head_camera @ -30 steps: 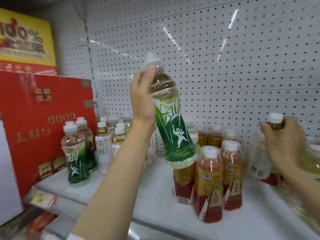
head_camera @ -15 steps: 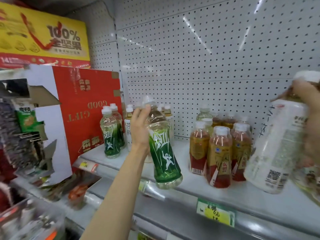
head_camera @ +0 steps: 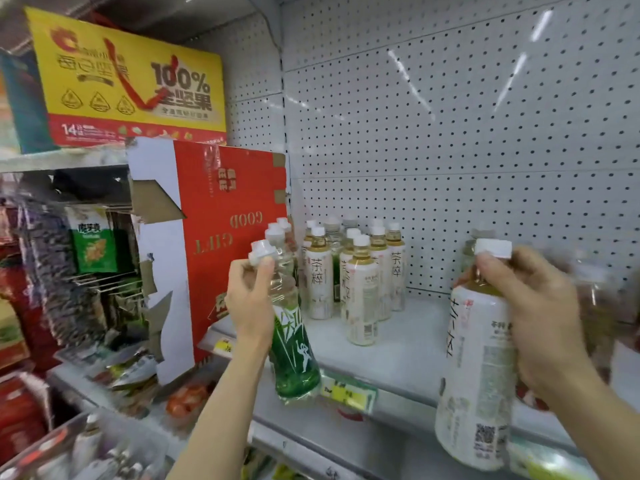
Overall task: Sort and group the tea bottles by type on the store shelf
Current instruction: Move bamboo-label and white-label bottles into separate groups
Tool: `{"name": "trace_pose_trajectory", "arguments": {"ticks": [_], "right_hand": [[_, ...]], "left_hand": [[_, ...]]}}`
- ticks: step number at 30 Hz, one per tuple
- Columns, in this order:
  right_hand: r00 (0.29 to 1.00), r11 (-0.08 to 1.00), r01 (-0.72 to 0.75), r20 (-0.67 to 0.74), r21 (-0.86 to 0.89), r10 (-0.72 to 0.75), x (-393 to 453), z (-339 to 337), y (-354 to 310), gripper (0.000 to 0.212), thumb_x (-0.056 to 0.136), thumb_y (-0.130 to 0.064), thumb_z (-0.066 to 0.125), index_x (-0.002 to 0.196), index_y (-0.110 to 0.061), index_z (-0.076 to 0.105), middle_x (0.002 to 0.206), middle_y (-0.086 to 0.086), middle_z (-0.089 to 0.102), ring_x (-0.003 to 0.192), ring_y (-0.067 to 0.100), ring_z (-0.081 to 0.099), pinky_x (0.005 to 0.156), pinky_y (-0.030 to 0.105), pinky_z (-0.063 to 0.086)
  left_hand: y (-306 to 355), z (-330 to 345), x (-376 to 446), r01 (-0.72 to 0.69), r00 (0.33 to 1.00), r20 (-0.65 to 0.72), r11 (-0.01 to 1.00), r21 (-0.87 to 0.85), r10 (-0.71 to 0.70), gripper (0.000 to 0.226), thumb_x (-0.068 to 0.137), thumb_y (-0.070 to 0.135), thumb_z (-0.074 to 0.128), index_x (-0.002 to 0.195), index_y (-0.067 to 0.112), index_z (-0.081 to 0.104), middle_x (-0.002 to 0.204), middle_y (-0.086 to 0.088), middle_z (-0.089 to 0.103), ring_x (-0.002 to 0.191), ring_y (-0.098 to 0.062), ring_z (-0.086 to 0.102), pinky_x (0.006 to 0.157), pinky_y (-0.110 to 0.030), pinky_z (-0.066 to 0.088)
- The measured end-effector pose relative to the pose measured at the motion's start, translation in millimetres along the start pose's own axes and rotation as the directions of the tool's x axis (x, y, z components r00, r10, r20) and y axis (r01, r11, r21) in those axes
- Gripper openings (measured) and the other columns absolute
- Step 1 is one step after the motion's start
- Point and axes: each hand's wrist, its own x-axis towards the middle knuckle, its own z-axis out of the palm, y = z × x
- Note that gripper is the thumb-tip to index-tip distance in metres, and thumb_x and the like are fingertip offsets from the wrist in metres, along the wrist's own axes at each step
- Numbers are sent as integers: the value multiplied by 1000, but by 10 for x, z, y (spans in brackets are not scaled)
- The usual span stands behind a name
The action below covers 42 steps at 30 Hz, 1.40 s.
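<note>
My left hand grips the neck of a green-labelled tea bottle and holds it tilted in front of the shelf's front edge. My right hand grips the neck of a white-labelled tea bottle, which hangs in the air at the lower right. Several white-labelled tea bottles stand grouped at the back of the white shelf. Behind my left hand, two more green-type bottles stand by the red box. Blurred bottles show behind my right hand.
A red gift box stands at the shelf's left end. A yellow nut box sits above it. Snack packs hang at the left. Yellow price tags line the shelf edge. A white pegboard wall backs the shelf.
The view has swung left and pulled back. My left hand has lowered the green-labelled bottle towards the shelf's left end. My right hand has carried the white-labelled bottle along, lower in view.
</note>
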Motion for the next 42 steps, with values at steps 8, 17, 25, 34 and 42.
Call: {"name": "trace_pose_trajectory", "arguments": {"ticks": [8, 17, 25, 34, 42], "right_hand": [[998, 998, 56, 27, 8, -56, 88, 1094, 471, 29, 75, -38, 68, 93, -15, 68, 79, 4, 72, 75, 21, 68, 72, 34, 56], [998, 997, 71, -2, -19, -71, 183, 1730, 787, 33, 80, -29, 67, 99, -3, 64, 85, 16, 70, 74, 20, 69, 70, 29, 56], [993, 983, 109, -36, -146, -116, 423, 2200, 1124, 22, 84, -36, 68, 94, -17, 63, 84, 6, 70, 81, 29, 67, 74, 39, 56], [985, 925, 123, -69, -359, -158, 672, 2671, 1700, 13, 92, -36, 64, 96, -28, 53, 85, -7, 64, 78, 12, 62, 70, 30, 52], [986, 899, 55, -117, -435, -117, 728, 2767, 2093, 19, 91, -45, 60, 99, -30, 52, 89, -10, 62, 81, 7, 60, 69, 25, 49]], "left_hand": [[-685, -529, 1106, -184, 979, -46, 962, 202, 197, 36, 92, 49, 56, 99, 14, 53, 80, 8, 58, 67, -3, 52, 63, -27, 41], [-1424, -287, 1667, -89, 994, 72, 979, 181, 77, 28, 97, 40, 55, 107, 15, 47, 89, 4, 62, 79, -18, 61, 68, -35, 43], [-1617, -105, 1839, 44, 955, 273, 967, 250, -114, 30, 100, 45, 52, 115, 20, 43, 109, -3, 64, 100, -26, 63, 79, -36, 45], [-1519, -252, 920, 138, 903, 355, 945, 296, -243, 147, 47, 70, 84, 152, 47, -16, 164, 16, -12, 153, -15, -1, 121, -49, 10], [-1772, -306, 844, 21, 902, 373, 885, 465, -217, 160, 47, 48, 96, 144, 53, -31, 163, 12, -22, 154, -24, 0, 121, -57, 17]]}}
